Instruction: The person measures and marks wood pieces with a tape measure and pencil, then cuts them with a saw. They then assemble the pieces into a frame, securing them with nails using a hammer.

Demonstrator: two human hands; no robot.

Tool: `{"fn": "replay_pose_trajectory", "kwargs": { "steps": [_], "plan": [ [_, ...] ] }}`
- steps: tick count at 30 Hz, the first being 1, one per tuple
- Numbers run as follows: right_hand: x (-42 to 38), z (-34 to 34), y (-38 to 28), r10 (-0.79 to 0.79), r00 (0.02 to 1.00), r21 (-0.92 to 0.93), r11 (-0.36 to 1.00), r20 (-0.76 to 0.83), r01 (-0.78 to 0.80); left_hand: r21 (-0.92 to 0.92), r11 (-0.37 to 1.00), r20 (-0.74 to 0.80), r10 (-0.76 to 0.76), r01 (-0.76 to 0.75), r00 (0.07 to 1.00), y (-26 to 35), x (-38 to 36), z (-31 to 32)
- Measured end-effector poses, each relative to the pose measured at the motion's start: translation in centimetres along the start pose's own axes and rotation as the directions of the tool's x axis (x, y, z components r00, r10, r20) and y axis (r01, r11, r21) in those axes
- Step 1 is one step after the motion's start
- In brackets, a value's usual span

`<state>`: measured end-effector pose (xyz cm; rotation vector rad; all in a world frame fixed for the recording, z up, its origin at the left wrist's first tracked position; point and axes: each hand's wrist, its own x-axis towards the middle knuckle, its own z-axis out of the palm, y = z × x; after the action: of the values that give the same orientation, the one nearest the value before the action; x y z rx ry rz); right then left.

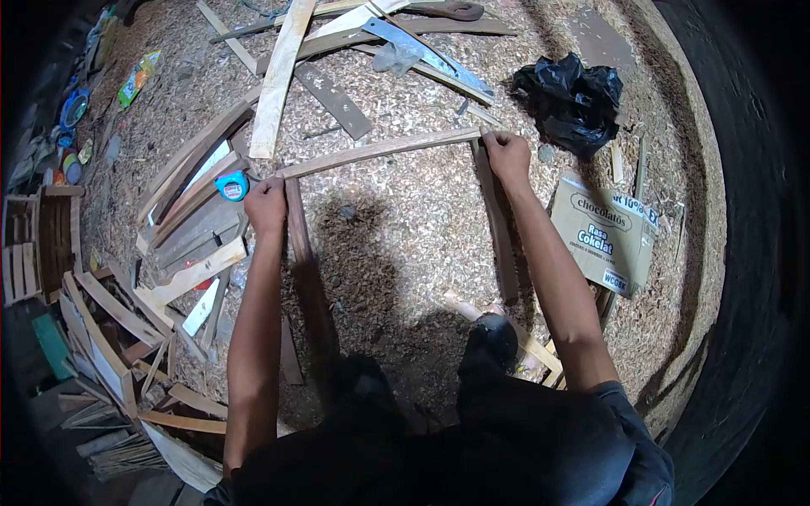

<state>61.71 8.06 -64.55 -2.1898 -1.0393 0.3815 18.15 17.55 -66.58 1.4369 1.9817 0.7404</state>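
Observation:
A three-sided wooden frame [384, 150] stretches between my hands, its long crosspiece slightly higher at the right. One side piece [297, 223] runs down from the left corner and another [496, 223] from the right corner, both toward my body. My left hand [266, 205] is closed around the left corner. At the right corner, my right hand [509, 156] grips the end of the crosspiece, thumb on top. A blue tape measure [231, 185] lies just left of my left hand. How the corners are joined is hidden by my fingers.
Wood shavings cover the ground. A handsaw [430, 57] lies among planks [283, 76] at the top. To the right are a black plastic bag [574, 101] and a flattened cardboard box [603, 236]. Wood offcuts [110, 312] pile up at the left. My feet are below the frame.

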Motion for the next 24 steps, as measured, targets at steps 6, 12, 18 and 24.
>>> {"fn": "replay_pose_trajectory", "kwargs": {
  "steps": [6, 12, 18, 24],
  "plan": [
    [-0.7, 0.8, 0.1, 0.149, 0.988, 0.030, 0.988, -0.046, -0.148, -0.071, 0.996, 0.014, -0.059, 0.060, 0.998, -0.8, 0.5, 0.2],
    [-0.8, 0.7, 0.4, 0.181, 0.983, 0.076, 0.981, -0.032, -0.178, -0.048, 0.999, 0.042, -0.022, 0.024, 0.999, -0.1, 0.4, -0.2],
    [0.1, 1.1, 1.7, 0.227, 0.974, 0.143, 0.964, 0.009, -0.226, -0.075, 0.996, 0.081, -0.044, 0.050, 0.996, 0.8, 0.3, -0.7],
    [-0.6, 0.3, 1.7, 0.013, 0.999, 0.211, 0.977, 0.047, -0.023, -0.158, 0.987, 0.113, 0.054, -0.036, 0.992, -1.8, 1.4, -0.7]
  ]
}}
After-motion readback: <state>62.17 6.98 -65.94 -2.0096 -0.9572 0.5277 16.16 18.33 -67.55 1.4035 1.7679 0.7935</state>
